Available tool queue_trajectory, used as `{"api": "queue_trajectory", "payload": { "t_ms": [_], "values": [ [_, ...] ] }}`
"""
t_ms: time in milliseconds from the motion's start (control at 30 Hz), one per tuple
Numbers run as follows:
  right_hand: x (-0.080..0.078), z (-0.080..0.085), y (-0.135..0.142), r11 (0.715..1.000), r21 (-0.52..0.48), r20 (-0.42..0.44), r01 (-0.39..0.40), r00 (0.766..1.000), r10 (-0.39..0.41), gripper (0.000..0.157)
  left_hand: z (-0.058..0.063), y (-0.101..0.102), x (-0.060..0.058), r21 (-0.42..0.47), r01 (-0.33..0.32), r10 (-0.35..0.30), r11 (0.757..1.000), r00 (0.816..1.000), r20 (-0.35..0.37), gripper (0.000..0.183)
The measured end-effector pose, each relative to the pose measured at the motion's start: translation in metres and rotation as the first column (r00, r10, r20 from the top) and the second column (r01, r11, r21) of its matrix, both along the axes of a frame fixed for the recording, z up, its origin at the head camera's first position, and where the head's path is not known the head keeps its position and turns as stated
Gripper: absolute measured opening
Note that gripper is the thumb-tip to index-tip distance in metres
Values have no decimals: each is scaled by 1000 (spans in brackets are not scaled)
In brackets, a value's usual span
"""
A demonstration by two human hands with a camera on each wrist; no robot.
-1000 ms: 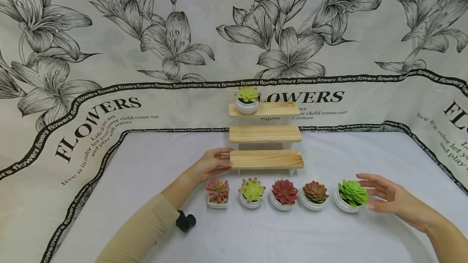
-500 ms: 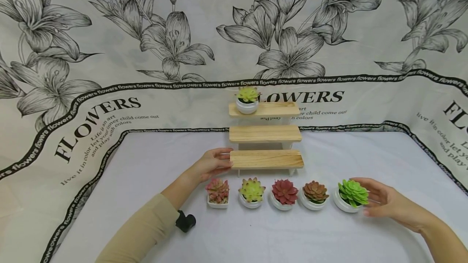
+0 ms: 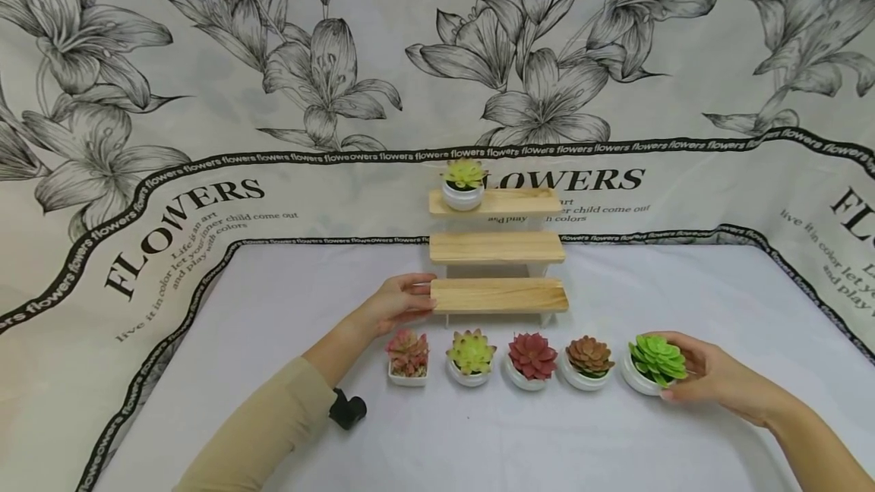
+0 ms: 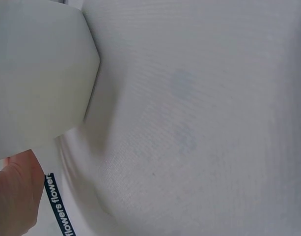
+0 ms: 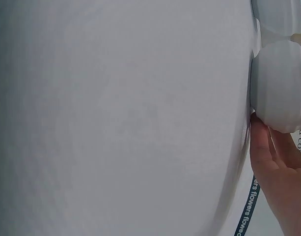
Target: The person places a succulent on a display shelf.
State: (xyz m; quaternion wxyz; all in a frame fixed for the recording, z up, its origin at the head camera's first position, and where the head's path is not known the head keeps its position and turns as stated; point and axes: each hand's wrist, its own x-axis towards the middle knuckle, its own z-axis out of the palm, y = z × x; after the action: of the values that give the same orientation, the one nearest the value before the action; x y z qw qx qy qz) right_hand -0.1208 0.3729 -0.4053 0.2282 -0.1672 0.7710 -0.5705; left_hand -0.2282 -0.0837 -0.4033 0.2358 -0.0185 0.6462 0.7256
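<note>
Landmark: three-tier wooden stand (image 3: 499, 296); right hand (image 3: 718, 378) curled round the white pot of the bright green succulent (image 3: 658, 359), thumb at the near side, fingers behind; this plant is on the white cloth (image 3: 506, 450), in front of the stand and to its right. Left hand (image 3: 396, 304) at the left end of the stand's lowest board, fingers touching it; cannot tell whether they grip or merely rest there. In front of the stand, left to right: pink succulent (image 3: 408, 355) in a square pot, yellow-green succulent (image 3: 472, 354), dark red succulent (image 3: 532, 357), brown succulent (image 3: 589, 357); spiky light-green succulent (image 3: 463, 175) on the stand's top board, left part; black object (image 3: 349, 410) on the cloth, front-left of the stand, beside the left sleeve (image 3: 273, 424).
</note>
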Motion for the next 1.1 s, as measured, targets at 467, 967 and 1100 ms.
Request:
{"api": "queue_trajectory", "payload": {
  "t_ms": [467, 967, 1100],
  "values": [
    [0, 0, -7, 998, 49, -18, 29, 999, -29, 59, 1, -2, 3, -6, 15, -15, 1000, 1000, -5, 52],
    [-3, 2, -5, 990, 102, -33, 101, 995, -99, 59, 4, -2, 2, -11, 5, -5, 1000, 1000, -4, 52],
    [-3, 2, -3, 986, 112, -32, 128, 992, -125, 58, 4, -2, 2, -15, 12, -13, 1000, 1000, -8, 52]
  ]
}}
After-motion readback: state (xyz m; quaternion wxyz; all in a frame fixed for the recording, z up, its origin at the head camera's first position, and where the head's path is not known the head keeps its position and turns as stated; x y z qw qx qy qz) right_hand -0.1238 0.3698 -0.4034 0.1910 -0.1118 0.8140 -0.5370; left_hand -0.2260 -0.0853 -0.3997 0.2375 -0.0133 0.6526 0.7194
